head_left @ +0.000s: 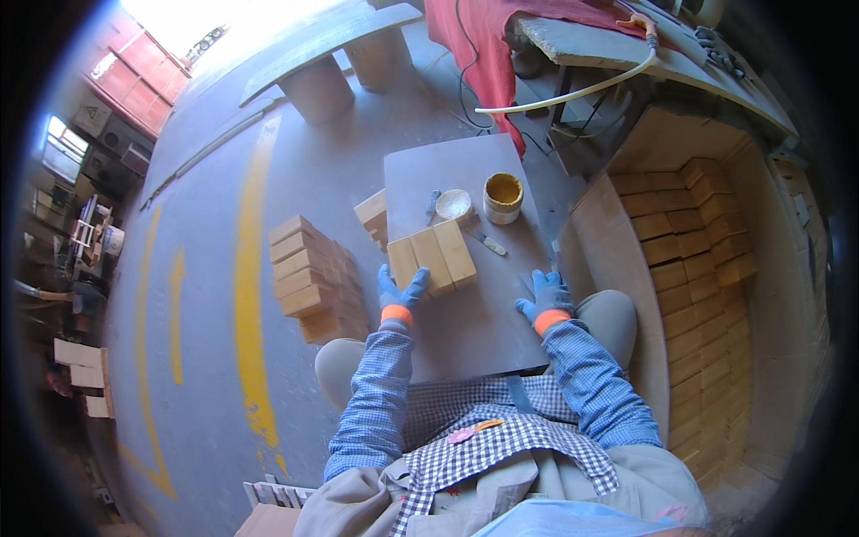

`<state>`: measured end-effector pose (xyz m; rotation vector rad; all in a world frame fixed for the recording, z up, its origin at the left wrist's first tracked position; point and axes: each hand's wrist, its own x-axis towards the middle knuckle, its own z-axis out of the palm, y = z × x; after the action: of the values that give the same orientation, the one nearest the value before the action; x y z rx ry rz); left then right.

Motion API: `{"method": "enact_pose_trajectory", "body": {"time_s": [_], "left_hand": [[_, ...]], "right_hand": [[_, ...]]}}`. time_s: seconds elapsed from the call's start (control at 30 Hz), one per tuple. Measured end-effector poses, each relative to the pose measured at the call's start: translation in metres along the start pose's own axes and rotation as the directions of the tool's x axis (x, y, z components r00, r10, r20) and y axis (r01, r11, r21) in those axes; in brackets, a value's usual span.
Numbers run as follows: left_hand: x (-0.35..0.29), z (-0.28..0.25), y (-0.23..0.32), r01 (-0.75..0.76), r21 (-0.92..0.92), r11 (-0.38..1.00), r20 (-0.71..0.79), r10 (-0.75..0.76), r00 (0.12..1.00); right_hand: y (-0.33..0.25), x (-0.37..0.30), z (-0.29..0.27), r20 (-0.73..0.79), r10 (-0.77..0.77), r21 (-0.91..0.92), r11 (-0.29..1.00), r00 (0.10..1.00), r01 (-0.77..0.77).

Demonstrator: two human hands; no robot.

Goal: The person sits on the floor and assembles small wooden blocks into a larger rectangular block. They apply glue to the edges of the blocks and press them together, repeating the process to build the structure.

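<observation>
Blue gloves with orange cuffs cover both my hands. My left hand (400, 292), its thumb and fingers apart, rests against the near left end of several pale wooden blocks (433, 256) lying side by side on a grey board (465, 336). Whether it grips a block I cannot tell for sure, but no block is lifted. My right hand (546, 297) is spread at the board's right edge, apart from the blocks. Beyond the blocks stand an open tin of yellow-brown paste (503, 199) and a round pale dish (454, 205). A small scraper (494, 245) lies beside them.
To the left, a stack of wooden blocks (309, 277) stands on the floor; more blocks (371, 213) show at the board's far left edge. A cardboard box (617, 268) at right holds rows of darker blocks (702, 313). A bench (331, 49) and a cloth-draped table (591, 40) stand farther off.
</observation>
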<state>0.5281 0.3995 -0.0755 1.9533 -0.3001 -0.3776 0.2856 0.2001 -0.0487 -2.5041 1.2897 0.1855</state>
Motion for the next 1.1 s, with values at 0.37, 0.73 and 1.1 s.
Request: {"method": "enact_pose_trajectory", "body": {"time_s": [0.37, 0.73, 1.1], "left_hand": [[-0.071, -0.052, 0.002, -0.026, 0.232, 0.972, -0.161, 0.064, 0.985], [-0.205, -0.011, 0.004, -0.587, 0.563, 0.582, 0.213, 0.584, 0.784], [-0.183, 0.041, 0.026, -0.277, 0.441, 0.854, 0.340, 0.127, 0.932]], "right_hand": [[0.019, 0.023, 0.035, -0.170, 0.002, 0.182, 0.983, 0.985, 0.029], [0.016, -0.032, 0.034, -0.032, -0.298, 0.990, -0.139, 0.954, -0.010], [0.026, -0.100, 0.023, 0.100, -0.260, 0.986, -0.106, 0.960, -0.131]]}}
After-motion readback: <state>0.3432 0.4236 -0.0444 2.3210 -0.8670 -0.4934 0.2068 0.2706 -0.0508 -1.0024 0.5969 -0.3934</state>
